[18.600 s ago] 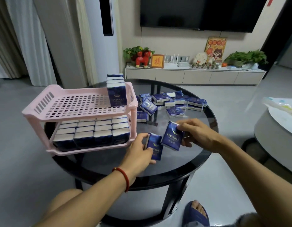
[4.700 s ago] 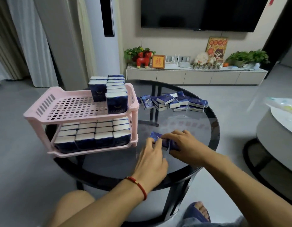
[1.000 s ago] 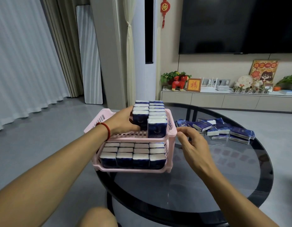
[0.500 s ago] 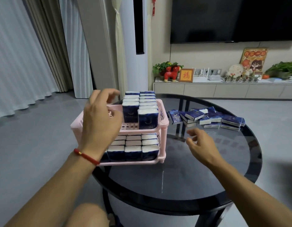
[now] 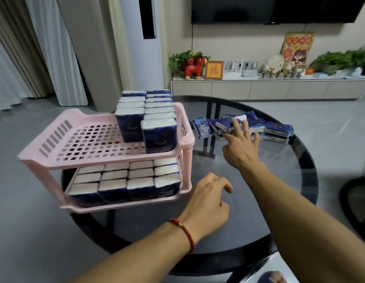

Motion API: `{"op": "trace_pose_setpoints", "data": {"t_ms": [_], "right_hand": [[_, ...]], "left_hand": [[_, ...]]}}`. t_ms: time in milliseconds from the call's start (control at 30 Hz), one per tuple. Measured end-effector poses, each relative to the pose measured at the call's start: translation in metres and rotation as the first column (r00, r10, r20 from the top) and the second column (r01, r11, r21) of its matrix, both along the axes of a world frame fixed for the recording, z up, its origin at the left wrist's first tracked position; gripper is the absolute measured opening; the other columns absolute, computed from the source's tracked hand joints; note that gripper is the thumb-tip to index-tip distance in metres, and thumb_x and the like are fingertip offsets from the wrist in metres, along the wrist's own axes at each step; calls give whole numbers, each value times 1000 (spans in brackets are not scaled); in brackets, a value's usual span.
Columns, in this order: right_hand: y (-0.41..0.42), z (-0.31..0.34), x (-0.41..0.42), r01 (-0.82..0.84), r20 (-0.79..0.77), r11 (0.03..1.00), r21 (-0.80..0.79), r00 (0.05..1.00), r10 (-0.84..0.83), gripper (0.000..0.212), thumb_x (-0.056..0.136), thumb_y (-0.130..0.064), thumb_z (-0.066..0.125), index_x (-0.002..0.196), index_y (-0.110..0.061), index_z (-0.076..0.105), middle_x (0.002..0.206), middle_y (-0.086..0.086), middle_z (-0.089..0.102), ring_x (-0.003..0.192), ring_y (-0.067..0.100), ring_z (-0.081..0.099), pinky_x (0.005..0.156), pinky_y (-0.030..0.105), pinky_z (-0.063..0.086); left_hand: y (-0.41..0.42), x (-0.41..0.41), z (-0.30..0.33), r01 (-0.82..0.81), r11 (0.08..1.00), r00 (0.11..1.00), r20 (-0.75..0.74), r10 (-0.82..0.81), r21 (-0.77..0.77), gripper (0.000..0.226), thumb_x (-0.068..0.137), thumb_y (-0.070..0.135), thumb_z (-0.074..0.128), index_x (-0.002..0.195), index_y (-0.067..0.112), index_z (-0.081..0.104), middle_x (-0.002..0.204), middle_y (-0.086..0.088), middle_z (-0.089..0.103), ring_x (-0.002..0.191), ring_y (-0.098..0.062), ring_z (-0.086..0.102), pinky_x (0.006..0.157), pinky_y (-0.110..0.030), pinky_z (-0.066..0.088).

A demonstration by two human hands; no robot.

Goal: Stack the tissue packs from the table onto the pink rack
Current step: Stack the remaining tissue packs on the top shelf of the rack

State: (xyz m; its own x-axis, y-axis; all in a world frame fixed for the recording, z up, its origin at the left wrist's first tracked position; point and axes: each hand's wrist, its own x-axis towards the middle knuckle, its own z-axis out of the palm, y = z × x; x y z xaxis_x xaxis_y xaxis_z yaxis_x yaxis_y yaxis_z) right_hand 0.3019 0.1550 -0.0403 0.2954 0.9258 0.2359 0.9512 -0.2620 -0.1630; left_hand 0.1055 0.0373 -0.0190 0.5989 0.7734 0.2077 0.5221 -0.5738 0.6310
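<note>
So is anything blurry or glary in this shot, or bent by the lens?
Head view: right hand slightly motion-blurred reaching the loose packs; soft glare on the glass table; wide-angle bends the curtains at the left edge; rack fairly sharp.

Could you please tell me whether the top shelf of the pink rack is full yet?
Not full. The top shelf holds two rows of upright tissue packs along its right side; its left grid is bare.

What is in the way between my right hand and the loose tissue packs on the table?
Nothing visible. The right hand is already at the loose tissue packs, fingers spread over the nearest ones, with only bare glass table beneath.
</note>
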Motion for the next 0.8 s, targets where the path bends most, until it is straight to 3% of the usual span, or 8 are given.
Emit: {"op": "trace_pose_setpoints", "data": {"t_ms": [100,200,267,367,467,567,633,800], "right_hand": [[4,-3,3,-9,10,993,117,1000,8,33,96,-20,55,128,-18,62,171,1,13,158,27,9,121,63,8],[-12,11,3,56,-252,890,452,965,68,26,94,-13,59,119,-14,69,137,6,59,124,27,58,106,50,45],[-30,28,0,210,-591,822,530,786,180,19,95,-13,62,109,-15,74,108,2,72,99,20,69,91,41,58],[-69,42,-8,318,-898,853,413,300,322,10,95,-5,66,101,-9,73,93,11,75,87,24,73,85,38,63],[-108,31,-12,226,-941,914,338,117,319,11,94,2,65,103,0,70,86,12,71,82,26,68,86,40,61],[-129,19,-17,158,-960,947,279,50,275,12,95,5,58,94,-1,69,81,15,68,77,28,67,80,38,61],[-128,16,-19,114,-959,960,256,152,238,15,95,1,55,88,-1,68,81,16,72,75,27,69,75,37,59],[-82,9,10,97,-470,949,301,880,60,15,96,-19,59,104,-10,68,105,8,71,95,25,68,86,47,56]], "left_hand": [[0,5,-3,-7,1000,1000,22,7,-21,37,84,-1,55,114,18,66,119,-1,56,107,-18,55,92,-27,47],[1,7,-4,-29,998,997,77,33,-57,35,83,0,56,111,18,68,114,1,58,101,-16,59,90,-30,51],[4,10,-2,-90,988,983,148,108,-123,31,86,5,58,111,20,68,111,3,62,94,-13,62,90,-31,53],[11,19,0,-173,917,933,238,270,-359,32,92,28,63,123,21,63,108,6,69,92,-15,70,92,-37,57],[17,34,3,-147,757,824,345,450,-636,74,74,63,58,132,17,58,84,9,72,84,-21,76,91,-48,59],[21,48,2,-24,614,700,425,574,-789,39,89,42,63,102,6,67,73,-3,71,66,-20,71,88,-52,61],[22,50,-2,-65,581,664,399,632,-812,13,94,18,60,96,6,65,82,-12,73,65,-20,71,85,-50,62],[17,44,-4,-125,567,685,342,643,-814,7,99,14,56,103,12,61,86,-7,70,64,-17,71,79,-41,65]]}}
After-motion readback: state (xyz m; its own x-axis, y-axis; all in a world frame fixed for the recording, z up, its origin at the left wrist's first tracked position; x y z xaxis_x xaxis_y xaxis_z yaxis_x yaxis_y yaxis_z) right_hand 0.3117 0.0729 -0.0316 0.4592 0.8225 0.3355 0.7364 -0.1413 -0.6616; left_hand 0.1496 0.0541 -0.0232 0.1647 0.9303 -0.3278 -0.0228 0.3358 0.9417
